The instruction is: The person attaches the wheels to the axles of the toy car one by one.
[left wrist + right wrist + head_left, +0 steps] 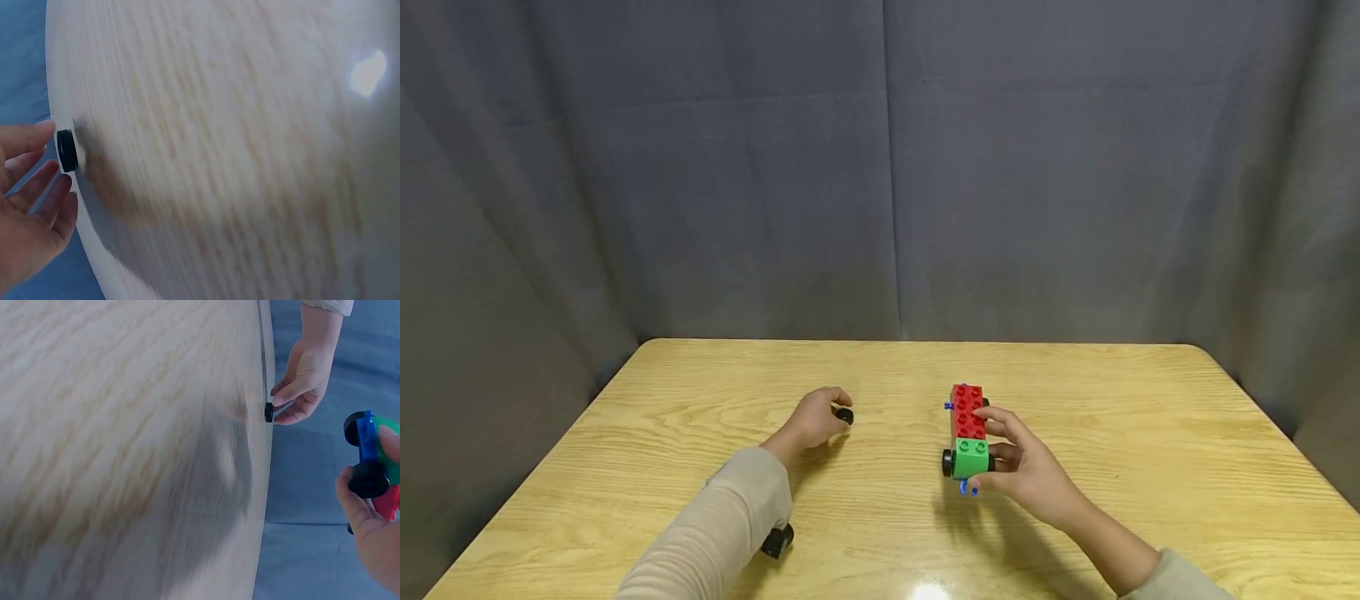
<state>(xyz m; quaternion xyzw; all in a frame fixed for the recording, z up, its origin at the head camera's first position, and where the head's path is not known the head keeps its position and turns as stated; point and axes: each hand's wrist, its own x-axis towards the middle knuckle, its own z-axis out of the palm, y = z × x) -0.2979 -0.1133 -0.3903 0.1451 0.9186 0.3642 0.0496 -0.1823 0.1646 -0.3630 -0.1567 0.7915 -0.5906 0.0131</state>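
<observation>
My right hand (1030,471) grips a toy car (970,423) built of a red studded block and a green one, holding it raised over the table. Black wheels (369,479) sit at both sides of its green end, joined by a blue axle piece (367,440). On the red part's left side a bare blue axle end (948,406) sticks out. My left hand (817,418) reaches to a loose black wheel (67,150) on the table, with thumb and fingertips spread right at it.
A wood-grain table (880,533) spreads beneath both hands. Grey curtains (737,183) hang behind it and at its sides. Against the left sleeve cuff a black object (777,541) shows, probably the wrist camera.
</observation>
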